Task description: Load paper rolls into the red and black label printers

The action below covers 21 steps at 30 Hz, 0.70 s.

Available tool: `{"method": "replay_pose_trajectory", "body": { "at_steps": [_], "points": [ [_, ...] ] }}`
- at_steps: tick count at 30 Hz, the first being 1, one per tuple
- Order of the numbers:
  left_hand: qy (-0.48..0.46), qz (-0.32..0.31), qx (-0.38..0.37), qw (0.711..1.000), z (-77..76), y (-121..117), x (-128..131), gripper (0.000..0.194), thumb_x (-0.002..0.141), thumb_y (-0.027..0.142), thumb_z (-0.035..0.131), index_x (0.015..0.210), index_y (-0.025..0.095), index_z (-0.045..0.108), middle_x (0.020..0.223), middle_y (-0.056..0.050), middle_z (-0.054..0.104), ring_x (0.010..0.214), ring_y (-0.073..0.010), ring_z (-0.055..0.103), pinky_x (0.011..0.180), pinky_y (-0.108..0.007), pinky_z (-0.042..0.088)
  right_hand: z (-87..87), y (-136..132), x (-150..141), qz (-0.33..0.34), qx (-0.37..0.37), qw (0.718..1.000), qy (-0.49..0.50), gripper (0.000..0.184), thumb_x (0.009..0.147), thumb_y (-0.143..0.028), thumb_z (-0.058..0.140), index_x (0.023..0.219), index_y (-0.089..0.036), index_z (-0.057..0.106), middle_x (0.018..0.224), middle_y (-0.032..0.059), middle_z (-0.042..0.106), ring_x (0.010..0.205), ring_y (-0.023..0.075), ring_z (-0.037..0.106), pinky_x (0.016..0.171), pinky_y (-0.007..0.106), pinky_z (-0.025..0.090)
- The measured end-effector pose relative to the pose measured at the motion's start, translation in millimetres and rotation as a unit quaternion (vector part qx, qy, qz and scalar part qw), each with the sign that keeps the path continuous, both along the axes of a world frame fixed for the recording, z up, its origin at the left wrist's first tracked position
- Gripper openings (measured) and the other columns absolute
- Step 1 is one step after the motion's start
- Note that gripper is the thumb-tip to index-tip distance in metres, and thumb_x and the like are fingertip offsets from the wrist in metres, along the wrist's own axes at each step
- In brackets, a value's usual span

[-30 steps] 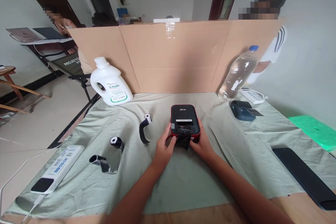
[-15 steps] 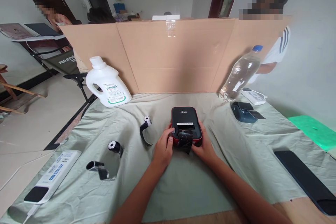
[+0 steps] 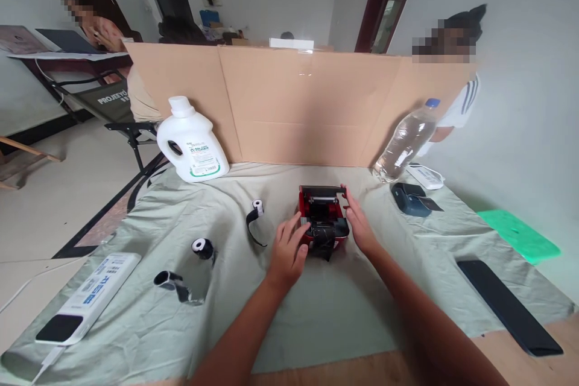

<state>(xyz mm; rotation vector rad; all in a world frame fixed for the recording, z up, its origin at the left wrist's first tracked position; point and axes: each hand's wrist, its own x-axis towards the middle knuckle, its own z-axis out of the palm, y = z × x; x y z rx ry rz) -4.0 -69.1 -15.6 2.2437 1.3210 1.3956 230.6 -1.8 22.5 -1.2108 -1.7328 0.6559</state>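
Observation:
A small black and red label printer sits on the cloth in front of me with its lid raised. The red inside and a silver roller show, and a strip of black label tape hangs over its front. My left hand lies at the printer's left front corner, fingers stretched out and touching it. Beside the right edge of the lid, my right hand has its fingers extended, the fingertips at the lid's corner. A roll of black tape with a loose tail lies left of my left hand.
More black rolls lie at left, near a white power strip. A white detergent jug and a water bottle stand before a cardboard screen. At right are a dark blue device and a black phone-like slab.
The printer's lid has swung up from closed to raised. My right hand has moved up along the printer's right side. My left hand has stayed at its left side.

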Motion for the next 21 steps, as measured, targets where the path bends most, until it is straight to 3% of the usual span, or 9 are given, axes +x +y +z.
{"method": "replay_pose_trajectory", "body": {
  "at_steps": [5, 8, 10, 12, 15, 18, 21],
  "points": [
    [0.030, -0.035, 0.050, 0.998, -0.6, -5.7, 0.4, 0.041, 0.098, 0.030, 0.041, 0.133, 0.023, 0.062, 0.151, -0.011, 0.048, 0.133, -0.0278, 0.043, 0.112, -0.046, 0.037, 34.8, 25.8, -10.3, -0.045, -0.069, 0.997, 0.006, 0.064, 0.096, -0.060, 0.041, 0.152, -0.028, 0.042, 0.154, 0.0059, 0.047, 0.131, 0.0261, 0.055, 0.111, 0.051, 0.043],
    [0.021, -0.033, 0.054, 0.998, -0.7, -5.9, 0.7, 0.041, 0.098, 0.029, 0.041, 0.134, 0.023, 0.062, 0.149, -0.011, 0.048, 0.131, -0.0277, 0.043, 0.112, -0.046, 0.038, 51.6, 20.0, -17.4, -0.099, -0.004, 0.993, -0.067, 0.052, 0.094, -0.048, 0.048, 0.137, -0.021, 0.060, 0.134, 0.0111, 0.065, 0.110, 0.0265, 0.066, 0.098, 0.046, 0.052],
    [0.018, -0.033, 0.054, 0.998, -0.5, -5.4, 0.7, 0.041, 0.098, 0.030, 0.041, 0.133, 0.023, 0.062, 0.148, -0.011, 0.048, 0.130, -0.0276, 0.043, 0.111, -0.046, 0.038, 59.4, 17.5, -24.0, -0.100, 0.033, 0.981, -0.165, 0.040, 0.093, -0.037, 0.048, 0.122, -0.019, 0.069, 0.117, 0.0114, 0.073, 0.096, 0.0252, 0.068, 0.092, 0.042, 0.053],
    [0.015, -0.032, 0.056, 0.998, -0.6, -5.1, 0.7, 0.042, 0.098, 0.030, 0.041, 0.133, 0.024, 0.063, 0.147, -0.011, 0.049, 0.129, -0.0275, 0.044, 0.111, -0.046, 0.038, 64.9, 21.4, -32.5, -0.025, 0.021, 0.958, -0.286, 0.034, 0.091, -0.027, 0.048, 0.112, -0.020, 0.074, 0.106, 0.0095, 0.075, 0.094, 0.0245, 0.067, 0.090, 0.038, 0.051],
    [0.012, -0.031, 0.054, 0.998, -0.9, -5.3, 0.4, 0.042, 0.098, 0.031, 0.042, 0.134, 0.023, 0.063, 0.145, -0.011, 0.050, 0.127, -0.0276, 0.044, 0.110, -0.046, 0.039, 71.0, 35.5, -48.9, 0.101, -0.052, 0.891, -0.438, 0.032, 0.085, -0.019, 0.055, 0.109, -0.022, 0.077, 0.106, 0.0090, 0.076, 0.106, 0.0274, 0.065, 0.092, 0.036, 0.048],
    [0.010, -0.032, 0.049, 0.998, -0.7, -6.2, 0.2, 0.042, 0.099, 0.032, 0.041, 0.135, 0.024, 0.062, 0.144, -0.011, 0.050, 0.126, -0.0277, 0.044, 0.109, -0.046, 0.039, 75.8, 47.0, -67.7, 0.119, -0.130, 0.832, -0.526, 0.030, 0.081, -0.025, 0.065, 0.108, -0.024, 0.077, 0.104, 0.0110, 0.075, 0.117, 0.0336, 0.058, 0.093, 0.039, 0.046],
    [-0.001, -0.031, 0.049, 0.998, -0.3, -7.9, -0.1, 0.041, 0.099, 0.032, 0.041, 0.133, 0.024, 0.063, 0.143, -0.011, 0.051, 0.126, -0.0276, 0.045, 0.108, -0.047, 0.040, 80.1, 49.9, -80.7, 0.093, -0.173, 0.810, -0.553, 0.026, 0.080, -0.028, 0.068, 0.103, -0.023, 0.078, 0.103, 0.0130, 0.074, 0.124, 0.0385, 0.052, 0.099, 0.046, 0.041]
  ]
}}
